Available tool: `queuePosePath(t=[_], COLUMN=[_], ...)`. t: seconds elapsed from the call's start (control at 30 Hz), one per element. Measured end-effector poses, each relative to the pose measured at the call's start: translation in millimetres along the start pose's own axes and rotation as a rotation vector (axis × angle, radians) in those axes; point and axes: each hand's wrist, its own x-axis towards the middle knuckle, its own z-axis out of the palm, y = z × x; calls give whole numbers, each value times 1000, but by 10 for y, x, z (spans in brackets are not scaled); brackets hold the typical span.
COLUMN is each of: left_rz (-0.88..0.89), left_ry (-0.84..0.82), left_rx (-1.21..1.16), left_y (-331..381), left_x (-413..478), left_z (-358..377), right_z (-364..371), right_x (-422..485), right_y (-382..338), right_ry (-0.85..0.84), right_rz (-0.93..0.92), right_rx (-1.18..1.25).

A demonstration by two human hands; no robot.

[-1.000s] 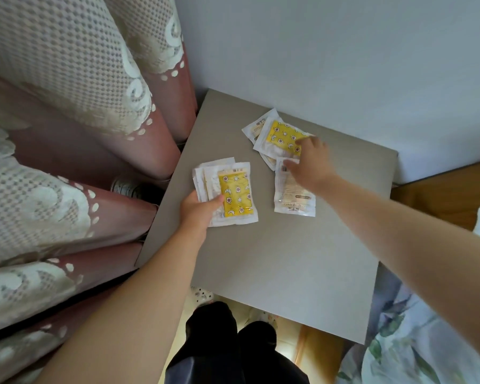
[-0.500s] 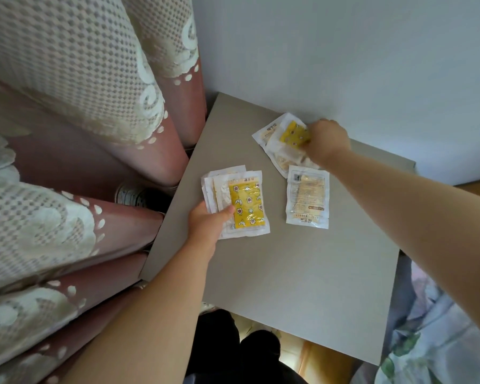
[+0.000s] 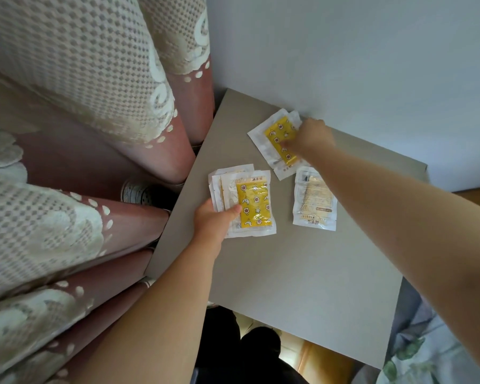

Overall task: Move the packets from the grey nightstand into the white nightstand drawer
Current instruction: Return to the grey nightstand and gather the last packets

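Observation:
On the grey nightstand top (image 3: 302,286) lie several white packets, some with yellow patterned fronts. My left hand (image 3: 214,220) grips a small stack of packets (image 3: 250,206) by its lower left corner, thumb on top. My right hand (image 3: 309,138) reaches to the far side and pinches the yellow packet (image 3: 277,139) that lies on other white packets near the wall. A single white packet (image 3: 315,199) lies face down between the two piles, untouched. The white nightstand and its drawer are not in view.
Pink curtains with cream lace (image 3: 81,134) hang close along the nightstand's left edge. A grey wall (image 3: 358,51) backs it. Floral bedding (image 3: 441,356) lies at the lower right, and my dark trouser legs (image 3: 247,353) stand below the front edge.
My right hand has moved from the middle packet to the far pile and now pinches the yellow packet there. My left hand keeps its hold on the stack.

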Motion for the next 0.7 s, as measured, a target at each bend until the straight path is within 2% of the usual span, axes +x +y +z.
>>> queuePosePath(t=[0.07, 0.17, 0.3, 0.5, 0.7], left_rz=[-4, -9, -14, -16, -12], left_ry=[0, 0, 6, 5, 3], left_rx=[0, 3, 7, 2, -3], left_y=[3, 6, 12, 10, 10], left_x=[-1, -6, 5, -1, 5], left_z=[-3, -6, -4, -8, -6], right_z=[-6, -62, -74, 61, 56], right_x=[52, 84, 99, 56, 70], right_y=[-52, -70, -80, -188, -242], right_ry=[-6, -109, -90, -42, -93], right_rz=[65, 188, 168, 116, 300], right_rx=[118, 220, 77, 24, 204])
